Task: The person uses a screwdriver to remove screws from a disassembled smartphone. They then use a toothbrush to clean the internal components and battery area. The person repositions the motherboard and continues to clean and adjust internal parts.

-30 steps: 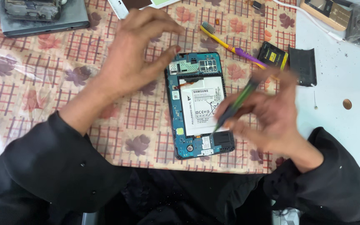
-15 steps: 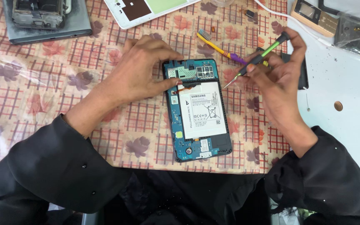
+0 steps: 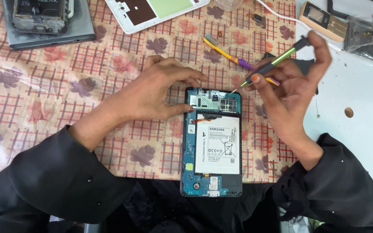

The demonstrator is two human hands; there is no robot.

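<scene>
My left hand (image 3: 152, 92) pressing flat, fingers spread, steadying the opened tablet (image 3: 212, 142), my right hand (image 3: 288, 92) pinching a green screwdriver (image 3: 270, 67), tip touching its top edge.

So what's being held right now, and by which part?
The right hand holds a green-and-black screwdriver by its shaft and top cap, tip at the opened tablet's upper edge. The left hand grips nothing; it rests on the tablet's top left corner.

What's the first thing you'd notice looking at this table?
The opened tablet in the middle, back cover off, with its big white battery showing. The left hand steadies its top edge, while the right hand holds a green screwdriver with its tip at the top right corner. A yellow toothbrush lies just above on the flowered tablecloth.
</scene>
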